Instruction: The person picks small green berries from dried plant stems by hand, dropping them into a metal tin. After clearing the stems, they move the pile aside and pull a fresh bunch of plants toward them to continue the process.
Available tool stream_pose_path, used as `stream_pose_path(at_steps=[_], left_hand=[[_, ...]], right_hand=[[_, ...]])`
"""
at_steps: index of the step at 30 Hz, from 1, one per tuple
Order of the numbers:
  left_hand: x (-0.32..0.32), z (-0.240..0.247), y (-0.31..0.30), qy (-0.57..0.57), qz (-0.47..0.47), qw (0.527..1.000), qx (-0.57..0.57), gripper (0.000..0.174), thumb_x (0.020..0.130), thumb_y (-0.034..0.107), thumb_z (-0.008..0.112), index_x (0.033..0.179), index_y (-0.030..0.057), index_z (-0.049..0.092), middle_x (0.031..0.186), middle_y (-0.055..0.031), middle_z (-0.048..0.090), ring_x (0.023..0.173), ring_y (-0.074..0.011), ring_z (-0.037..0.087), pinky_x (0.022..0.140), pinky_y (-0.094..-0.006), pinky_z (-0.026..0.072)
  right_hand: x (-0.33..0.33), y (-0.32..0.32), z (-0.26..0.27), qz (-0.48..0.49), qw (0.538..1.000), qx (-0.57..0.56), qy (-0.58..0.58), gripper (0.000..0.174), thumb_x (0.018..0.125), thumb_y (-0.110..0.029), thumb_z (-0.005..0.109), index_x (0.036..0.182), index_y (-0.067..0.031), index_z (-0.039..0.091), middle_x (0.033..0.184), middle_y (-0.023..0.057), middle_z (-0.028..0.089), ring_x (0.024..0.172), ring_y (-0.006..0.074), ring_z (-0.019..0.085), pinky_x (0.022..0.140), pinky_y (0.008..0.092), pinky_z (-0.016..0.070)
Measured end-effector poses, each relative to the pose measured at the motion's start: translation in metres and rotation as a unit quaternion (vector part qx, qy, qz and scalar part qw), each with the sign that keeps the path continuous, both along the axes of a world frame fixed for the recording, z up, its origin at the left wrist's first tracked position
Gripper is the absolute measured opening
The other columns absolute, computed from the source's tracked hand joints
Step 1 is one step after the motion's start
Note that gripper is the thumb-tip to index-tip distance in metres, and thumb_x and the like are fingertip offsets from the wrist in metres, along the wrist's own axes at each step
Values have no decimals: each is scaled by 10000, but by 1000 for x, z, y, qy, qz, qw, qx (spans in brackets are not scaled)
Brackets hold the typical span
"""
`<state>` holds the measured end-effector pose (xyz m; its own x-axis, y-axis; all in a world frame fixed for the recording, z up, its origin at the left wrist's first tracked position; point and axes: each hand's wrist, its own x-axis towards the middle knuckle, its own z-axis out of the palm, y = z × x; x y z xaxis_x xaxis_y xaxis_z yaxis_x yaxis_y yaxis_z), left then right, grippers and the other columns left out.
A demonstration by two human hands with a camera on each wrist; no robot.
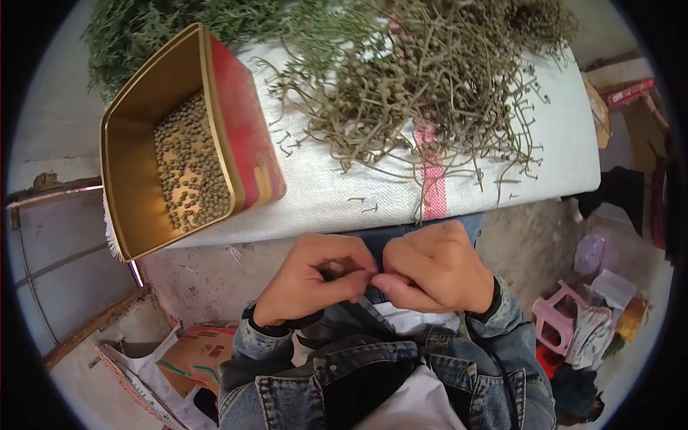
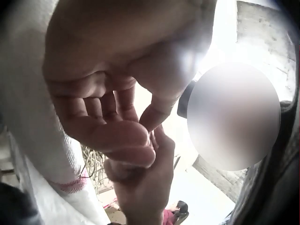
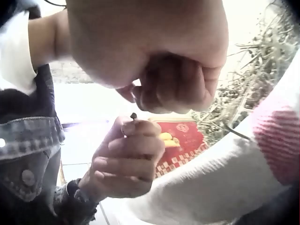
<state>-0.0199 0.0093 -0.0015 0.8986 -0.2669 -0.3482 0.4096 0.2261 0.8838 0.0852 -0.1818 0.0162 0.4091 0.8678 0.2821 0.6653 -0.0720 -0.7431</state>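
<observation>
Right wrist: left hand (image 3: 124, 159), perhaps stem (image 3: 133, 115)

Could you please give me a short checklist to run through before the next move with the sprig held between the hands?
1. Left hand pinches the small sprig: ok.
2. Right hand, curled against the left, has its own hold on something: cannot tell.
3. Tin is open at the top: ok.
4. Room left in the tin; the green berries only cover its bottom: ok.
5. Tin stands firm at the corner of the white sack: cannot tell.
6. Pile of stems lies on the sack in front of the hands: ok.
</observation>
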Motion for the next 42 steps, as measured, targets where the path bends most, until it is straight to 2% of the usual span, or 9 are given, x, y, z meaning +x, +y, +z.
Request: stream_pose_path(at_steps=[7, 12, 15, 22, 27, 31, 34, 37, 42], left_hand=[[-39, -25, 9, -91, 179, 979, 20, 113, 908, 46, 617, 1001, -15, 599, 796, -53, 634, 596, -113, 571, 511, -244, 442], [-64, -42, 7, -76, 254, 964, -19, 226, 903, 109, 652, 1088, -1, 580, 829, -64, 635, 580, -156, 573, 484, -269, 445], [-66, -50, 6, -54, 312, 948, -22, 273, 902, 134, 666, 1122, 4, 572, 842, -68, 636, 574, -173, 573, 473, -279, 447], [-68, -50, -9, -54, 414, 905, -85, 289, 905, 171, 629, 1147, 28, 563, 813, -73, 612, 553, -162, 540, 452, -273, 407], [-61, -45, -9, -47, 418, 905, -62, 287, 894, 142, 583, 1159, 34, 556, 793, -65, 603, 542, -147, 533, 448, -260, 390], [-54, -40, -10, -60, 400, 913, -49, 278, 889, 163, 589, 1125, 18, 575, 758, -49, 600, 524, -133, 517, 450, -259, 392], [-39, -29, -17, -95, 386, 914, -87, 142, 904, 103, 597, 968, -22, 621, 766, -78, 634, 548, -103, 534, 475, -233, 411], [-33, -23, -11, -117, 318, 940, -43, 118, 890, 77, 604, 930, -30, 631, 755, -66, 627, 568, -88, 533, 501, -222, 411], [-14, -15, -22, -109, 233, 966, -16, 41, 837, -16, 616, 843, -45, 644, 732, -45, 623, 617, -72, 536, 558, -202, 407]], right_hand=[[-5, 108, 57, -46, 964, 242, -103, 194, 780, -189, 702, 841, -40, 592, 793, 81, 507, 680, 236, 518, 543, 354, 408], [-13, 167, 64, -49, 944, 205, -256, 275, 866, -295, 621, 849, -35, 533, 828, 79, 443, 766, 238, 429, 728, 354, 375], [-16, 167, 54, -70, 957, 153, -236, 311, 906, -329, 583, 862, -22, 553, 851, 98, 490, 828, 260, 476, 765, 343, 376], [-27, 155, 53, 64, 981, 56, -172, 331, 917, -314, 568, 922, 16, 595, 844, 109, 585, 853, 249, 567, 785, 328, 432], [-16, 147, 52, 61, 949, 90, -295, 299, 898, -244, 586, 1018, 28, 616, 900, 107, 638, 839, 226, 622, 761, 330, 491], [-3, 102, 52, 61, 971, 183, -142, 259, 874, -151, 600, 1079, -1, 648, 1033, 109, 674, 909, 210, 669, 724, 313, 538], [-2, 63, 45, 11, 971, 238, 3, 236, 846, -111, 648, 1068, -35, 673, 1072, 77, 683, 885, 191, 688, 672, 303, 559], [2, 22, 45, 14, 993, 117, -31, 244, 824, -86, 685, 1066, -51, 689, 1007, 53, 682, 808, 198, 673, 654, 305, 558], [7, -15, 16, 12, 994, 103, -14, 285, 807, -88, 717, 1085, -40, 679, 983, 51, 672, 793, 207, 662, 650, 307, 557]])
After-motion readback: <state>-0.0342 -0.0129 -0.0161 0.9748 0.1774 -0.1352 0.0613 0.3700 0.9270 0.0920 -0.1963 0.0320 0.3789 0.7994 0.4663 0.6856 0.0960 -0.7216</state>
